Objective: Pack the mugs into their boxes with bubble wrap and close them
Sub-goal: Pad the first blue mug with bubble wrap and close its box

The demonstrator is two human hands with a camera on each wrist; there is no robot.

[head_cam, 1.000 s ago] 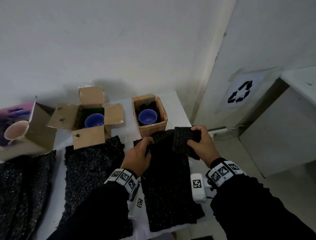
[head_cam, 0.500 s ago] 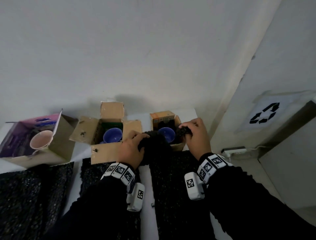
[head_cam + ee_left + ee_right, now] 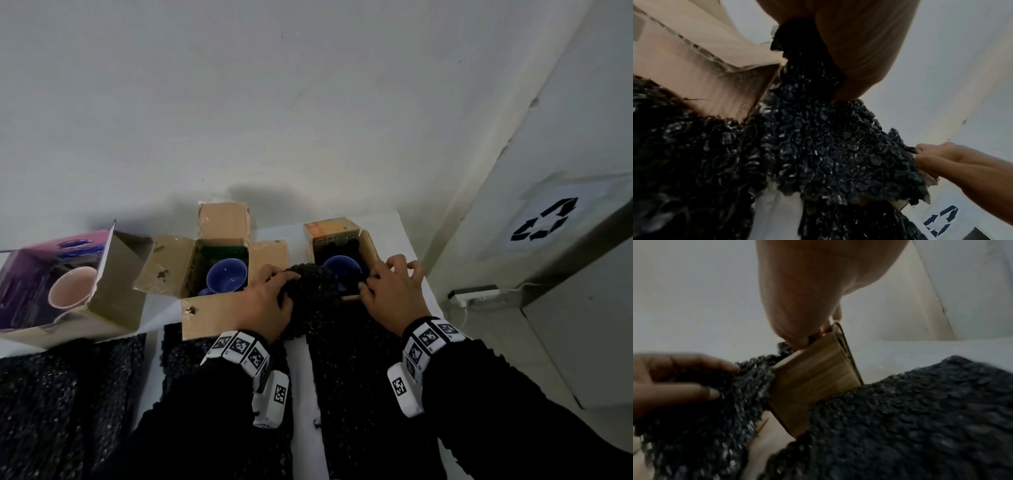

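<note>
The sheet of black bubble wrap (image 3: pixel 317 294) is bunched at the near-left corner of the small orange-printed box (image 3: pixel 337 236), which stands open at the back right of the white bench (image 3: pixel 407 240). A blue mug (image 3: pixel 342 269) sits upright inside this box, with dark wrap already lining the far wall. The left hand (image 3: pixel 265 301) grips the bunched wrap, fingers curled over its top. The right hand (image 3: pixel 394 291) pinches the other end of the wrap at the box's near rim, fingertips curled at the cardboard edge; the right wrist view confirms the contact with the box wall (image 3: pixel 816 382). The remainder of the sheet trails toward the person across the bench.

Just left of this box stands a brown carton (image 3: pixel 219 260) with all four flaps spread open and a second blue mug (image 3: pixel 226 279) upright inside. Further left, a purple printed box (image 3: pixel 51 274) lies on its side with a pink mug (image 3: pixel 72 291) at its opening. Two more sheets of black wrap (image 3: pixel 68 394) lie flat along the near edge of the bench. A recycling symbol (image 3: pixel 544 222) marks the cabinet at right
</note>
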